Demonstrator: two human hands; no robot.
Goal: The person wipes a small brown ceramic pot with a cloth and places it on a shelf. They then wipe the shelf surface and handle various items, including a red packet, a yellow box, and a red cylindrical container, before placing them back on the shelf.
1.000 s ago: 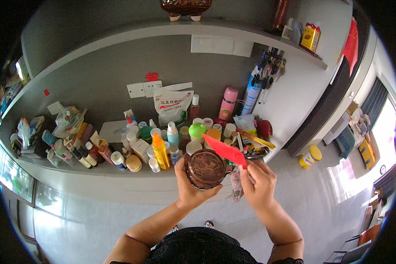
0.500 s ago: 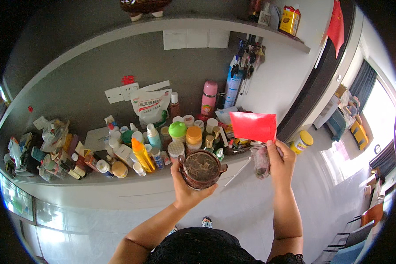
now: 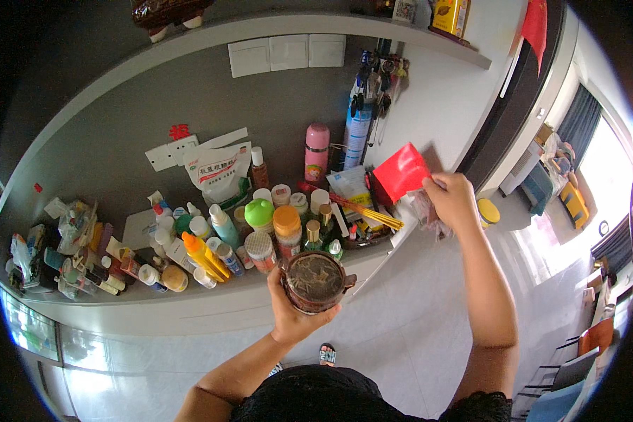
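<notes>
Cupping a dark round jar (image 3: 315, 281) level in the left hand (image 3: 293, 318) above the tabletop (image 3: 190, 309) edge, pinching a red packet (image 3: 399, 173) with crumpled clear wrap in the right hand (image 3: 454, 202), best kept steady.

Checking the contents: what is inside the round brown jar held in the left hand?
The round brown jar, held from below by the left hand, is open on top. Inside shows a brownish, streaky filling up near the rim. What lies beneath that surface is hidden.
</notes>
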